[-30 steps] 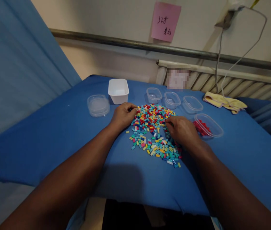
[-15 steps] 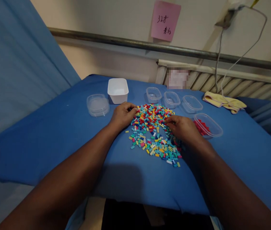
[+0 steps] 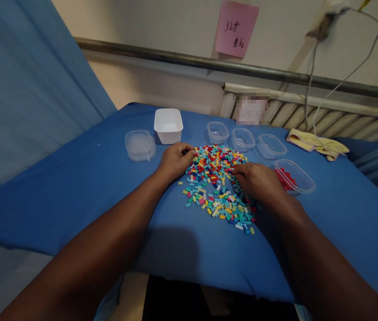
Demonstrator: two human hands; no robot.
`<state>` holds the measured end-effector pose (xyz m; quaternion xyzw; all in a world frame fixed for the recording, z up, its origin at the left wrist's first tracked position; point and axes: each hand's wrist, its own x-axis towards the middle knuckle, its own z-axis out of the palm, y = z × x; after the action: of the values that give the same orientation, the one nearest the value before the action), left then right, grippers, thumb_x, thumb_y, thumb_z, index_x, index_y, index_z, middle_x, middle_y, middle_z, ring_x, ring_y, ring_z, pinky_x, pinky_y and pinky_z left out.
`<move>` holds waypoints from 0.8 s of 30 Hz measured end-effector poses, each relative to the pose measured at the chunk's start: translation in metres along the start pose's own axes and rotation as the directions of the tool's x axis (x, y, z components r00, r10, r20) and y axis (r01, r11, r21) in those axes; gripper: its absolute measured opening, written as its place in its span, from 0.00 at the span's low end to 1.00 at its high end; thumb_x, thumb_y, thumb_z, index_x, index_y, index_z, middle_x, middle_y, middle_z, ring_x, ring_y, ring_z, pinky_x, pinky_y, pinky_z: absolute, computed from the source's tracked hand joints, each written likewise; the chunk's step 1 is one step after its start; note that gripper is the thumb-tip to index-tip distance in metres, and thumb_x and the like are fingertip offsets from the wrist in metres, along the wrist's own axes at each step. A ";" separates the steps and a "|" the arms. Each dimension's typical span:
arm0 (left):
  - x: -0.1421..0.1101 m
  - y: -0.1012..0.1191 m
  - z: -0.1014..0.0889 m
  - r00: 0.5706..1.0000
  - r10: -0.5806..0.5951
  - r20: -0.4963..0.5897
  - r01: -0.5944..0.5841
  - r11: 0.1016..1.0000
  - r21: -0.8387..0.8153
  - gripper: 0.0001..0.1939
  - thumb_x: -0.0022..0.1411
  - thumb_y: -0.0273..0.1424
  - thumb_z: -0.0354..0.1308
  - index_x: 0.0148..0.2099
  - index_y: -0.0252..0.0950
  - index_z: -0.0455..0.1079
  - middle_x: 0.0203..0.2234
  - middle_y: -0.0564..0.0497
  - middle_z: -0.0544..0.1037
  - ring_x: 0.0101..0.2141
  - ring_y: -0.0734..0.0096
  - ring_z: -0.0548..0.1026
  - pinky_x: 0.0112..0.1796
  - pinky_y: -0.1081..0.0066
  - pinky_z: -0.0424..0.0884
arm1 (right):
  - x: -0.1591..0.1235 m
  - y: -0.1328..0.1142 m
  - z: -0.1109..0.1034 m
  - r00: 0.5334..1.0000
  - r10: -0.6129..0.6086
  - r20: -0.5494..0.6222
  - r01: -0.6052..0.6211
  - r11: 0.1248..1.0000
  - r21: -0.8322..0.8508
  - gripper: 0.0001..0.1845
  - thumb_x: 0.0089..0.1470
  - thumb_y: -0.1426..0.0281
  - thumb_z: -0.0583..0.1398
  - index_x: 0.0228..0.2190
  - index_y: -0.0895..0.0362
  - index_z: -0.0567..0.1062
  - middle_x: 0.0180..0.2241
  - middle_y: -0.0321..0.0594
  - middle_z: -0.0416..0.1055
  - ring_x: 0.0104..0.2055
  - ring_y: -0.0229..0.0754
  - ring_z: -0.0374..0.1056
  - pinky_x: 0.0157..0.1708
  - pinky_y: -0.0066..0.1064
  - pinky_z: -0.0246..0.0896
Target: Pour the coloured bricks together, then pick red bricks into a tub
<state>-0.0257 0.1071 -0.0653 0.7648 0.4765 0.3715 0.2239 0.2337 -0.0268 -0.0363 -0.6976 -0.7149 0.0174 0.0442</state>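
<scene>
A heap of small toy building bricks (image 3: 213, 166) in red, yellow, blue, green, white and pink lies spread on the blue cloth. At its left edge rests my left hand (image 3: 176, 161), fingers curled and thumb close to them. My right hand (image 3: 257, 180) reaches into the right side of the heap with thumb and fingers pinched together. What either hand holds, if anything, is too small or hidden to make out. Just right of my right hand, a clear plastic container (image 3: 304, 178) holds red bricks (image 3: 286, 179).
Three clear containers (image 3: 218, 132) stand in a row behind the heap. A white tub (image 3: 168, 133) and stacked clear lids (image 3: 140, 147) sit at the back left. A yellow cloth (image 3: 317, 143) lies back right, under a hanging cable (image 3: 338, 84). Blue cloth (image 3: 85, 196) covers the table.
The whole view has shifted slightly, so things appear a little farther right. Both hands stay at the same spots on the heap, with hardly any finger movement.
</scene>
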 end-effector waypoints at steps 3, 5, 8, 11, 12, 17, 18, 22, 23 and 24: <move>0.000 0.000 0.000 1.000 0.001 0.000 -0.001 1.000 -0.001 0.08 0.67 0.34 0.63 0.40 0.40 0.83 0.39 0.49 0.85 0.41 0.61 0.81 0.48 0.63 0.75 | 0.001 -0.003 -0.001 1.000 0.004 0.024 -0.004 0.999 -0.032 0.19 0.71 0.66 0.55 0.50 0.47 0.85 0.48 0.44 0.85 0.46 0.51 0.79 0.37 0.35 0.62; 0.000 0.000 0.000 1.000 0.010 0.004 -0.010 1.000 0.003 0.08 0.66 0.35 0.63 0.40 0.40 0.83 0.39 0.49 0.85 0.42 0.61 0.81 0.48 0.63 0.75 | 0.002 -0.004 -0.002 0.999 0.017 0.042 -0.016 0.999 -0.038 0.20 0.71 0.66 0.54 0.53 0.47 0.84 0.48 0.45 0.85 0.46 0.52 0.78 0.37 0.35 0.61; 0.001 0.000 0.000 1.000 0.007 0.007 -0.007 1.000 0.007 0.08 0.66 0.35 0.63 0.40 0.39 0.83 0.39 0.49 0.85 0.42 0.60 0.81 0.47 0.63 0.75 | 0.002 -0.006 -0.004 0.998 0.017 0.054 -0.015 0.999 -0.051 0.20 0.70 0.68 0.54 0.50 0.47 0.85 0.48 0.45 0.84 0.46 0.51 0.78 0.36 0.35 0.59; 0.000 0.001 -0.001 1.000 0.000 0.007 0.000 1.000 0.005 0.08 0.66 0.35 0.63 0.40 0.39 0.83 0.40 0.48 0.86 0.42 0.60 0.81 0.46 0.63 0.75 | -0.001 -0.008 -0.006 0.999 0.006 0.038 -0.003 0.997 -0.076 0.17 0.69 0.70 0.55 0.44 0.49 0.85 0.45 0.44 0.84 0.44 0.50 0.77 0.34 0.34 0.55; 0.000 0.002 -0.001 1.000 0.002 0.007 -0.002 1.000 0.003 0.08 0.66 0.35 0.63 0.40 0.39 0.83 0.40 0.48 0.86 0.42 0.60 0.81 0.46 0.63 0.75 | -0.001 -0.008 -0.006 0.999 0.007 0.033 -0.004 0.997 -0.082 0.16 0.68 0.70 0.55 0.43 0.50 0.85 0.44 0.44 0.83 0.44 0.49 0.77 0.33 0.34 0.54; -0.001 0.002 0.001 1.000 0.004 0.005 -0.004 1.000 -0.014 0.08 0.66 0.35 0.63 0.40 0.40 0.82 0.40 0.49 0.85 0.42 0.60 0.81 0.47 0.62 0.76 | -0.002 -0.009 -0.006 0.999 0.027 0.038 -0.025 0.998 -0.054 0.14 0.67 0.70 0.56 0.38 0.50 0.83 0.39 0.41 0.83 0.39 0.48 0.76 0.30 0.34 0.48; -0.001 0.002 0.001 1.000 0.004 0.004 -0.004 1.000 -0.019 0.08 0.66 0.35 0.63 0.40 0.40 0.83 0.40 0.48 0.85 0.42 0.60 0.81 0.47 0.62 0.75 | -0.003 -0.009 -0.006 0.999 0.030 0.031 -0.028 0.999 -0.045 0.14 0.67 0.70 0.56 0.38 0.50 0.83 0.39 0.41 0.83 0.38 0.47 0.75 0.30 0.34 0.47; -0.001 0.002 0.001 1.000 0.005 0.001 -0.005 1.000 -0.015 0.08 0.66 0.35 0.63 0.40 0.39 0.83 0.40 0.48 0.85 0.42 0.60 0.81 0.47 0.62 0.75 | -0.003 -0.008 -0.004 0.999 0.041 0.006 -0.041 0.999 -0.035 0.13 0.66 0.69 0.57 0.40 0.50 0.83 0.36 0.41 0.83 0.35 0.47 0.74 0.29 0.35 0.46; -0.001 0.002 0.000 1.000 0.008 0.002 -0.008 1.000 -0.008 0.08 0.66 0.35 0.63 0.40 0.40 0.83 0.39 0.49 0.85 0.42 0.60 0.81 0.47 0.62 0.75 | -0.003 -0.007 -0.004 0.999 0.037 0.001 -0.037 0.999 -0.032 0.13 0.66 0.69 0.57 0.40 0.50 0.83 0.36 0.41 0.83 0.36 0.47 0.74 0.30 0.35 0.47; -0.001 0.002 0.000 1.000 0.011 0.004 -0.011 1.000 -0.004 0.08 0.66 0.35 0.63 0.40 0.40 0.83 0.39 0.49 0.85 0.42 0.60 0.81 0.47 0.63 0.75 | -0.003 -0.006 -0.003 1.000 0.029 -0.006 -0.029 0.999 -0.027 0.12 0.65 0.69 0.58 0.39 0.50 0.83 0.36 0.41 0.83 0.36 0.47 0.75 0.30 0.34 0.48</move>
<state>-0.0246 0.1056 -0.0645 0.7675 0.4714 0.3721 0.2242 0.2277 -0.0304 -0.0332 -0.7085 -0.7047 0.0065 0.0364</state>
